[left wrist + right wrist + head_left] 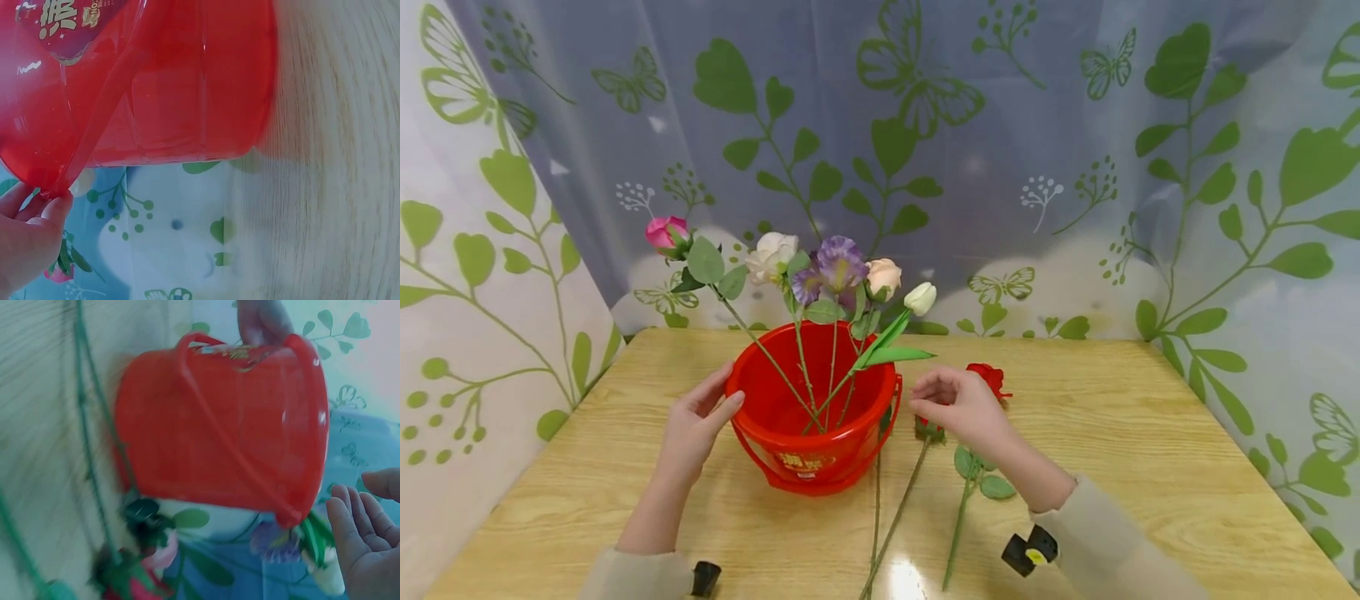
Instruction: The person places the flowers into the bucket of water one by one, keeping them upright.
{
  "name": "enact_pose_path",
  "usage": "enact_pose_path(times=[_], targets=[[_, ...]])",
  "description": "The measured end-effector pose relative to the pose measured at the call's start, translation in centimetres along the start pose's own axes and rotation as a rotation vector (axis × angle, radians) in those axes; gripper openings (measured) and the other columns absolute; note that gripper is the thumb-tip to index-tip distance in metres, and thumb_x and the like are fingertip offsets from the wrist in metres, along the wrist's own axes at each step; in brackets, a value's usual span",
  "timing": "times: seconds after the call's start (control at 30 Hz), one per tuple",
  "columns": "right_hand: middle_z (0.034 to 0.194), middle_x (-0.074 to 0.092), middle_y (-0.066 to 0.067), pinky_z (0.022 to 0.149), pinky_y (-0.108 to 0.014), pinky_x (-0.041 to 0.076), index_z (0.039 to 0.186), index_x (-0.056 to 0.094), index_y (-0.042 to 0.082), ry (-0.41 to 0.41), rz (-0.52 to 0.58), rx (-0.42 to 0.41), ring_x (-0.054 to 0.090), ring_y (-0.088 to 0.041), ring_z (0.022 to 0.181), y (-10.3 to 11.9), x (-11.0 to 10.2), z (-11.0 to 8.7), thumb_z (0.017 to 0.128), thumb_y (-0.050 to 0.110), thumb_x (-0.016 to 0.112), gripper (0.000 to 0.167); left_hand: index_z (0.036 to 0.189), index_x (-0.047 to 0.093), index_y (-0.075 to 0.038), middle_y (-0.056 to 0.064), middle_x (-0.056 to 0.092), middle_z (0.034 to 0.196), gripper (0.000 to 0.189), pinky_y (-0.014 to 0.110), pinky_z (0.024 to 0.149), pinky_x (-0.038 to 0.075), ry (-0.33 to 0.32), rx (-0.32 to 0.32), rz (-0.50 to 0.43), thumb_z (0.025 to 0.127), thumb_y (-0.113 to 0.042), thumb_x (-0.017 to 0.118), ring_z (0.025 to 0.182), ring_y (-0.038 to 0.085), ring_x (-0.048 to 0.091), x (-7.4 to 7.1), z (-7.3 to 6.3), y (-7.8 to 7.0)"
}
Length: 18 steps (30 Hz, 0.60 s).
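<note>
My left hand [696,429] grips the rim of a red plastic bucket [808,458] at its left side, thumb and fingers pinching where the handle joins. Inside the bucket several artificial flowers lean with their heads above the rim: a pink rose [667,233], a cream flower [771,258], a purple iris [841,265], a peach rose [883,277] and a white tulip [921,298]. My right hand [966,408] hovers just right of the bucket, fingers loosely bent and holding nothing. Beneath and behind it are red roses [988,379], partly hidden by the hand.
Loose flower stems [898,508] lie on the wooden table [1150,467] to the right of the bucket, one with green leaves [996,487]. In the right wrist view a pale pink bloom [164,550] lies near the bucket. A leaf-patterned curtain [1060,167] stands behind the table.
</note>
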State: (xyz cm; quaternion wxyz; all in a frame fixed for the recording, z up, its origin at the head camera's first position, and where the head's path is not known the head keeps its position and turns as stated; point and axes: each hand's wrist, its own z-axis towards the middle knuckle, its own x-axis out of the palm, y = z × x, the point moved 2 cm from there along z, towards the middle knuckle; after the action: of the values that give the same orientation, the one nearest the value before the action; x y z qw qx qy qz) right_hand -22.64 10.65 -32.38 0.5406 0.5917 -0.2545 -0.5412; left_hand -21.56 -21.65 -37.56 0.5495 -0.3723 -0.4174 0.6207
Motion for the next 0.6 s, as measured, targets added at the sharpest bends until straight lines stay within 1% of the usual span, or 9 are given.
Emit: enact_pose_path(times=[0.1,0.17,0.2,0.23,0.33,0.5,0.6], targets=[[0.086,0.062,-0.008,0.064,-0.031,0.05,0.093,0.059,-0.003,-0.012,-0.001,0.026,0.059,-0.019,0.076,-1.1,-0.8,-0.5,0.079,0.004,0.064,0.016,0.126,0.043,0.008,0.018,0.042,0.13,0.053,0.014,0.083,0.042,0.003,0.016,0.007,0.082,-0.014,0.063,0.113,0.007,0.044,0.0,0.0,0.0],[0.087,0.061,-0.009,0.065,-0.03,0.051,0.094,0.059,-0.004,-0.013,0.012,0.048,0.059,-0.02,0.076,-1.8,-1.4,-0.9,0.079,0.004,0.064,0.018,0.127,0.042,0.008,0.021,0.04,0.131,0.053,0.014,0.083,0.042,0.001,0.008,-0.004,0.082,-0.013,0.063,0.113,0.008,0.044,0.0,0.1,0.0],[0.087,0.061,-0.01,0.065,-0.03,0.051,0.095,0.059,-0.004,-0.015,0.017,0.06,0.059,-0.02,0.076,-2.1,-1.6,-1.1,0.08,0.004,0.064,0.018,0.127,0.041,0.009,0.022,0.039,0.131,0.053,0.015,0.084,0.041,0.002,-0.001,0.001,0.083,-0.011,0.062,0.113,0.007,0.044,0.0,0.1,0.0],[0.088,0.061,-0.01,0.066,-0.029,0.051,0.095,0.059,-0.004,-0.018,0.019,0.074,0.059,-0.019,0.077,-2.4,-1.8,-1.3,0.08,0.004,0.064,0.018,0.128,0.038,0.01,0.024,0.036,0.132,0.055,0.014,0.084,0.041,-0.004,-0.031,0.041,0.084,-0.012,0.061,0.114,0.007,0.043,0.2,0.0,-0.5],[0.089,0.061,-0.013,0.067,-0.028,0.051,0.096,0.058,-0.006,-0.024,0.023,0.094,0.059,-0.02,0.077,-3.1,-2.3,-2.0,0.08,0.004,0.063,0.019,0.128,0.037,0.011,0.026,0.033,0.133,0.052,0.014,0.084,0.04,-0.006,-0.056,0.041,0.084,-0.006,0.059,0.114,0.007,0.042,0.2,0.0,-0.7],[0.089,0.062,-0.014,0.068,-0.027,0.051,0.097,0.056,-0.01,-0.031,0.04,0.137,0.058,-0.03,0.082,-4.6,-2.8,-3.1,0.081,0.006,0.063,0.023,0.129,0.037,0.01,0.025,0.033,0.134,0.05,0.014,0.083,0.041,-0.005,-0.076,0.051,0.085,-0.005,0.058,0.116,0.01,0.041,0.3,-0.1,-0.9],[0.092,0.062,-0.015,0.07,-0.03,0.051,0.097,0.056,-0.009,-0.045,0.056,0.185,0.057,-0.031,0.084,-5.8,-2.7,-3.8,0.081,0.007,0.063,0.024,0.129,0.036,0.01,0.025,0.032,0.135,0.051,0.014,0.083,0.041,0.003,-0.078,0.047,0.085,-0.005,0.057,0.118,0.013,0.039,0.3,-0.1,-0.9]])
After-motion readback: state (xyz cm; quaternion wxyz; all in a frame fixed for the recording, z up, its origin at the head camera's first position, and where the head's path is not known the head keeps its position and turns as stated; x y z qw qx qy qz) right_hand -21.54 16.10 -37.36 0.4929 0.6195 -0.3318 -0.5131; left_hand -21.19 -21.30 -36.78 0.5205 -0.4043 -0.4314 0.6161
